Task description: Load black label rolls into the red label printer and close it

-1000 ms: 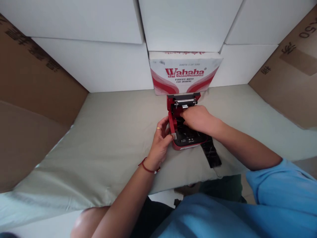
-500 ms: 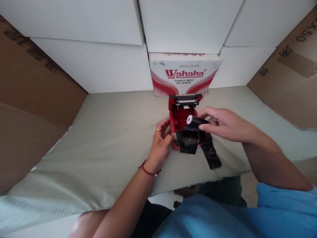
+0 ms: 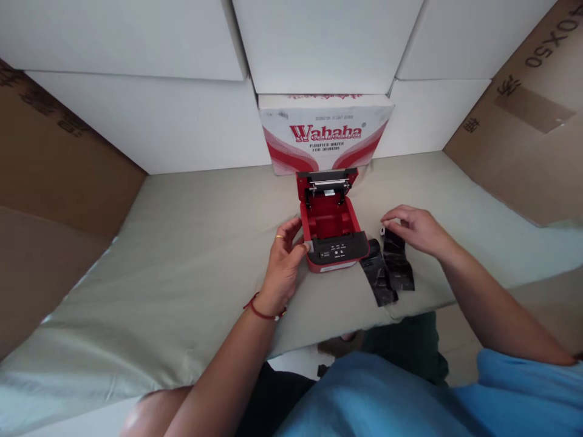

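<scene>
White foam blocks are stacking up along the far side, five of them showing, each running out of view at an edge. Two brown cardboard cartons are leaning in, one at the left and one at the right, both cut off and carrying printed characters only partly readable. One Wahaha water carton is standing at the far middle, wedged under the foam.

A pale cloth is covering the bench, wrinkling toward the near left corner.

One small red label printer is sitting at the middle of the bench, just in front of the Wahaha carton. Its lid is standing open toward the far side, and the red paper bay is showing nothing inside. Small markings on its dark front panel are too tiny to read.

Just right of the printer, one black roll is lying partly unwound on the cloth, its two dark strips trailing toward the near edge; its white core is peeking out beside the fingers.

The left hand is cupping the printer's left side, fingers loosely curled, thumb pressing near the front corner. The right hand is resting half-open on the far end of the roll, fingertips touching it; whether it is gripping is hard to tell.
</scene>
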`<state>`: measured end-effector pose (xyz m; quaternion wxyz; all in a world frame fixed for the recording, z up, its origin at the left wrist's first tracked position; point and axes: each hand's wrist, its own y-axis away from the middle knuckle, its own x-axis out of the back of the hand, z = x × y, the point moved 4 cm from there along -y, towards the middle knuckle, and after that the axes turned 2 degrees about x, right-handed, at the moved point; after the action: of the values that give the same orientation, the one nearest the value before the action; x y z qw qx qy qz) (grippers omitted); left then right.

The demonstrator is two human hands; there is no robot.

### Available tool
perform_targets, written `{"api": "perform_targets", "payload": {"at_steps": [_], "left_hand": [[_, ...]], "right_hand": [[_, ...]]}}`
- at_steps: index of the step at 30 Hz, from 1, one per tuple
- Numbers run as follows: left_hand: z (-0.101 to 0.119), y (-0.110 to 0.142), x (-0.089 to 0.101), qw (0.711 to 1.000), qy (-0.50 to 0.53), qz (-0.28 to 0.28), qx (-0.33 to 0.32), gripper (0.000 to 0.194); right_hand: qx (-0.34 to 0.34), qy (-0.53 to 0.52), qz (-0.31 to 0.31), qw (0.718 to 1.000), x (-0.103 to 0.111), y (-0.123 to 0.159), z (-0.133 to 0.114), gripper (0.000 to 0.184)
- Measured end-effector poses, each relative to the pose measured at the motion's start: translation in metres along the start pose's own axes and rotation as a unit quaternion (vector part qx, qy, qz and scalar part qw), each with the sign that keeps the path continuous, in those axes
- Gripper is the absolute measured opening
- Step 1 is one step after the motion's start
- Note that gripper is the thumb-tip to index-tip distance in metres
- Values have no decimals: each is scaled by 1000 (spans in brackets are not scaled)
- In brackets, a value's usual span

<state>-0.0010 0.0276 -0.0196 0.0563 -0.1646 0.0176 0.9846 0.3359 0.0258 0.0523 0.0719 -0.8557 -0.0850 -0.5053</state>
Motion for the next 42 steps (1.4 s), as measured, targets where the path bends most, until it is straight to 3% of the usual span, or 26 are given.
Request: {"api": "perform_targets", "payload": {"at_steps": [4, 14, 17, 21, 23, 25, 27, 29, 31, 33, 37, 42], "left_hand": [[1, 0, 0, 1000, -11, -9, 3, 56], [6, 0, -5, 1000, 7, -20, -1, 54], [6, 1, -5, 1000, 10, -16, -3, 52], [6, 2, -8, 1000, 20, 4, -2, 50], [6, 2, -9, 1000, 17, 19, -4, 49], [5, 2, -9, 999, 3, 35, -7, 49], [6, 4, -8, 998, -27, 61, -20, 47], [11, 11, -7, 990, -83, 94, -67, 44], [23, 21, -7, 967, -166, 114, -156, 42], [38, 34, -13, 925, -256, 109, -259, 41], [55, 53, -30, 844, -375, 41, -380, 41], [53, 57, -47, 792, -466, -8, -395, 40]], "right_hand": [[104, -24, -86, 991, -27, 4, -36, 25], [75, 62, -197, 975, -38, 12, -44, 32], [78, 36, -223, 971, -14, 16, -50, 29], [117, -96, -267, 952, 61, 21, -68, 35], [118, -107, -255, 954, 91, 15, -81, 43], [120, -102, -222, 962, 97, 1, -98, 49], [110, -76, -174, 976, 79, -19, -115, 48], [80, -9, -113, 990, 47, -40, -128, 38], [50, 77, -81, 992, 15, -57, -137, 33], [37, 137, -71, 987, -6, -67, -144, 32], [49, 178, -65, 981, -17, -78, -149, 33], [48, 226, -95, 968, -27, -86, -142, 32]]}}
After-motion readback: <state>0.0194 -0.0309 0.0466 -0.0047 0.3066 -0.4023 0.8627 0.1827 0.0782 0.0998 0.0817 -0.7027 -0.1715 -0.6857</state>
